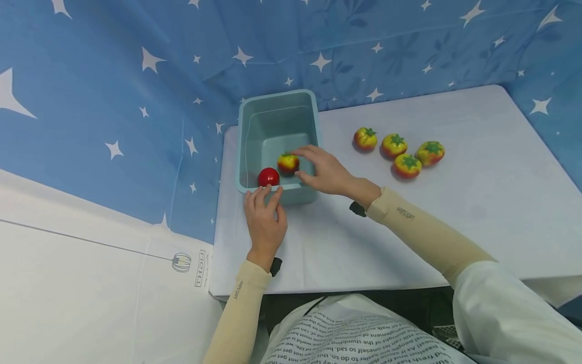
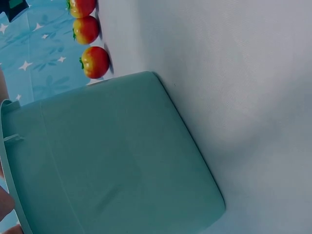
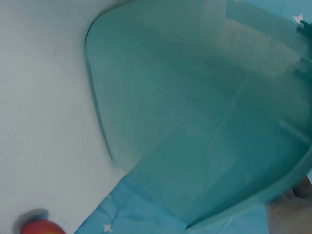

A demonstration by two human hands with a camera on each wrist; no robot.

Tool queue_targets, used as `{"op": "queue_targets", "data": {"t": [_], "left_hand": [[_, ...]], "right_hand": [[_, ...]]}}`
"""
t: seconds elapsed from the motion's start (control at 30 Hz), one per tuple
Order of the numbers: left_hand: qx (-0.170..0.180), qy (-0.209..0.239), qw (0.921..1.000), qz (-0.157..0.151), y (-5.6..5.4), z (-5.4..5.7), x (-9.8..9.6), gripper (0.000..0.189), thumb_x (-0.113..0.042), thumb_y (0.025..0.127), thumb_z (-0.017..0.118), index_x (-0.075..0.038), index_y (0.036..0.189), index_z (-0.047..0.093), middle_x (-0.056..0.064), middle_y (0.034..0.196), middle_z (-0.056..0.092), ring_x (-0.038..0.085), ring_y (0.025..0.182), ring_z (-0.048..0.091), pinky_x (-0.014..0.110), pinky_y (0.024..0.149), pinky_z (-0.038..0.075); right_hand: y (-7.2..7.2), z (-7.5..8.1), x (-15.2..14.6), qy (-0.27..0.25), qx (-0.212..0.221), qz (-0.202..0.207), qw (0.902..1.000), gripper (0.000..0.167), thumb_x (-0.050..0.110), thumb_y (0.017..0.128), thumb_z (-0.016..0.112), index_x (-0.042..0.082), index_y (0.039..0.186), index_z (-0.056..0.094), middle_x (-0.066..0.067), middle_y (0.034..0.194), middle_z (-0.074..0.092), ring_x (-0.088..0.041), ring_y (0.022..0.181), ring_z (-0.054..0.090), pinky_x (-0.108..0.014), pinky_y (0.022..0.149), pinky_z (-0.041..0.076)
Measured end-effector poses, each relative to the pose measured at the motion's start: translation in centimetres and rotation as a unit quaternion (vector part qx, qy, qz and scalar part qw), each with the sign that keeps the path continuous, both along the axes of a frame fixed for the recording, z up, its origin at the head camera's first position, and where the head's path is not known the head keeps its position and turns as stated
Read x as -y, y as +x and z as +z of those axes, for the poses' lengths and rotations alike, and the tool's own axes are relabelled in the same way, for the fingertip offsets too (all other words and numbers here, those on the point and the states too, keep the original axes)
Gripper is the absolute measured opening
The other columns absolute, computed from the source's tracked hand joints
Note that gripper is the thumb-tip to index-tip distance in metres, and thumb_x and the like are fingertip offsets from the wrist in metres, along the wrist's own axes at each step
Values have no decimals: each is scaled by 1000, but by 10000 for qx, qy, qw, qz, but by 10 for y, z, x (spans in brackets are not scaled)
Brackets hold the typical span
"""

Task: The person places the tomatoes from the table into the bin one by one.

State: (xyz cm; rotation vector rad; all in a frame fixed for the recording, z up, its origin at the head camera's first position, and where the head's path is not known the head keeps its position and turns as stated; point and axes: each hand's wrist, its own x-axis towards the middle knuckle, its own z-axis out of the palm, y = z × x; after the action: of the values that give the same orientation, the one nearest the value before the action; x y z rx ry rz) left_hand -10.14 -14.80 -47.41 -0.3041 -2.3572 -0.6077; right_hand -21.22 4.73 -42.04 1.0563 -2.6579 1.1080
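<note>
A teal plastic bin point(image 1: 278, 198) stands at the table's back left. Inside it lie a smooth red ball-like fruit point(image 1: 269, 177) and a yellow-red toy tomato point(image 1: 288, 163) with a green leafy top. My right hand point(image 1: 329, 172) reaches over the bin's right rim, thumb and fingers spread apart beside the tomato. At the near rim, my left hand point(image 1: 265, 222) rests its fingertips close by the red fruit. In the left wrist view the bin's outer wall point(image 2: 117, 156) fills much of the picture, with a bit of finger point(image 2: 5, 202) at the rim.
Several more yellow-red toy tomatoes point(image 1: 406, 166) sit grouped on the white-covered table point(image 1: 477, 212) to the right of the bin. Blue star-patterned cloth point(image 1: 386, 55) hangs behind the table and along the left. One tomato point(image 3: 43, 227) shows at the right wrist view's lower edge.
</note>
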Motion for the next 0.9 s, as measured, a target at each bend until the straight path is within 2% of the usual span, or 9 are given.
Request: {"op": "queue_targets", "data": {"t": [0.1,0.2,0.3,0.37,0.53,0.6,0.73,0.9], "left_hand": [[-10,33,10000,15,0,0,0,34,-7,89,55,-9,120,69,16,124,59,33,121,49,58,112,24],[-7,62,10000,40,-1,-1,-1,35,-6,89,54,-10,120,69,15,124,59,33,121,49,59,112,24],[11,90,9999,50,-1,-2,-1,35,-6,89,53,-9,119,70,15,123,59,33,121,49,59,112,23],[2,95,9999,57,-1,-3,-2,35,-6,88,53,-9,119,70,15,123,59,33,121,49,59,112,23],[-65,132,9999,61,-1,-3,-3,35,-5,88,54,-9,119,70,15,122,60,34,120,49,60,111,24],[-86,146,9998,72,-1,-2,-3,35,-5,88,54,-9,119,70,16,122,60,34,120,49,60,111,24],[-49,125,9998,119,-1,-3,-4,34,-6,89,54,-9,118,70,15,122,60,34,120,49,59,111,24],[-25,123,9998,148,0,-2,-5,34,-6,89,55,-10,119,70,15,122,60,34,121,49,59,111,24]], "right_hand": [[-5,2,-14,-402,-138,-168,9990,46,21,90,68,8,132,58,-8,132,57,-24,124,52,-45,104,43],[-11,5,-31,-583,-62,-485,9971,42,20,90,67,9,130,59,-7,132,57,-24,123,52,-45,101,46],[-18,6,-52,-618,74,-920,9938,41,21,92,65,10,131,59,-6,134,56,-24,120,53,-45,98,48],[-22,5,-68,-679,105,-1223,9901,41,22,93,63,9,131,59,-7,135,55,-25,113,56,-46,94,50],[-33,-3,-110,-1000,137,-1909,9764,39,19,93,60,9,131,59,-8,135,55,-24,117,55,-45,98,47],[-35,-6,-126,-1081,214,-2149,9704,39,18,93,59,9,132,58,-7,136,54,-22,126,50,-44,103,44],[-34,-13,-155,-1122,423,-2639,9571,41,18,93,56,10,134,57,-7,137,52,-22,128,48,-43,104,43],[-25,-31,-182,-816,705,-3166,9424,45,19,95,54,8,138,52,-10,142,47,-27,133,42,-46,108,38]]}}
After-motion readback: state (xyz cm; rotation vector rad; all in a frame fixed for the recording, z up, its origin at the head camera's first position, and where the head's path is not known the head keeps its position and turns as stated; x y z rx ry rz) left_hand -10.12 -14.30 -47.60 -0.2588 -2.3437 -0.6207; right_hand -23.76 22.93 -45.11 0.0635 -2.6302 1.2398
